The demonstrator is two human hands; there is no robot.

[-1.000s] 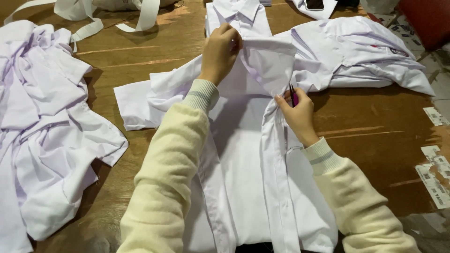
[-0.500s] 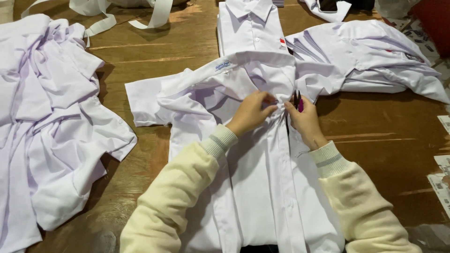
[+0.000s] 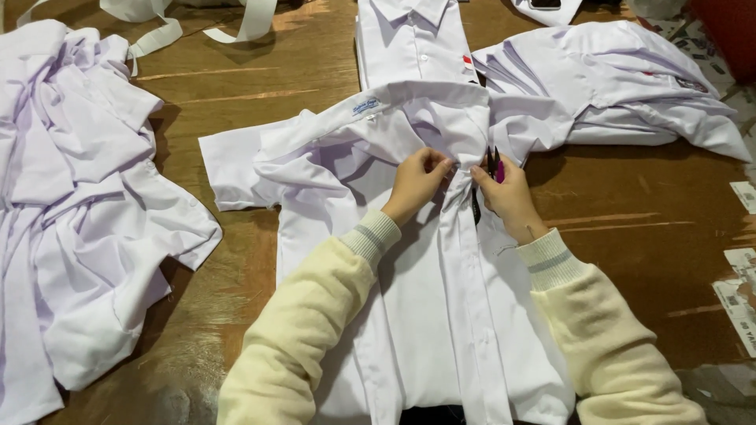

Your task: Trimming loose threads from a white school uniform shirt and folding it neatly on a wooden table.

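Note:
A white short-sleeved shirt (image 3: 425, 315) lies front up on the wooden table (image 3: 260, 86), its collar pointing away from me. My left hand (image 3: 417, 182) pinches the shirt's front placket just below the collar. My right hand (image 3: 508, 197) grips the same placket from the right side. That hand also holds a small dark tool with a pink tip (image 3: 496, 167) between its fingers. Both hands almost touch at the top of the placket.
A heap of crumpled white shirts (image 3: 79, 205) covers the table's left side. A folded white shirt (image 3: 413, 39) lies beyond the collar, and more white shirts (image 3: 614, 86) are piled at the upper right. White strips (image 3: 157, 35) lie at the far edge; paper labels (image 3: 740, 291) at the right.
My left hand came down from the collar to the placket below it, and both hands now meet there. The collar now lies flat.

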